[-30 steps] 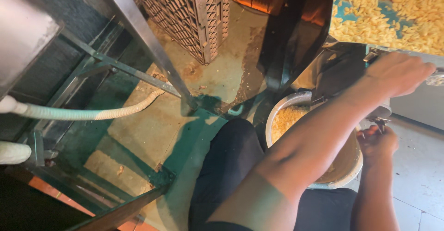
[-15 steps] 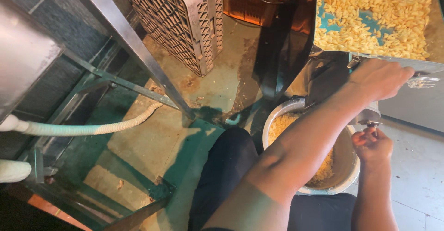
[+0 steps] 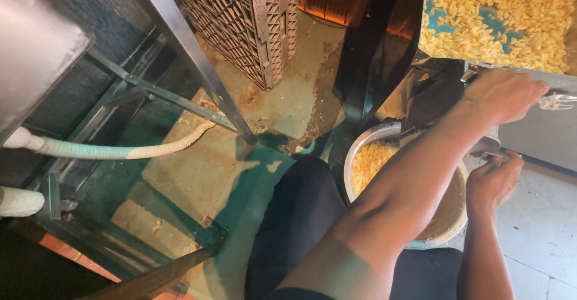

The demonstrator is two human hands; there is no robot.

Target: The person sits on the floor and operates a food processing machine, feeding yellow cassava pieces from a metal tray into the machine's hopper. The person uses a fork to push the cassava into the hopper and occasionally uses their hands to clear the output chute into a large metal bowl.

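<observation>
At seven o'clock from the left hand [image 3: 503,95], the steel bowl [image 3: 363,148] of yellow flakes sits on the floor; it looks rigid, fairly heavy, best gripped by the rim. That hand is closed on a metal edge [image 3: 556,82] below the flake-strewn tray [image 3: 490,20]. At six o'clock, the right hand [image 3: 493,177] pinches something I cannot make out.

Round steel bowl [image 3: 366,146] stands upright on the floor beneath the metal chute [image 3: 433,92], partly filled with pale yellow flakes [image 3: 369,162].
</observation>
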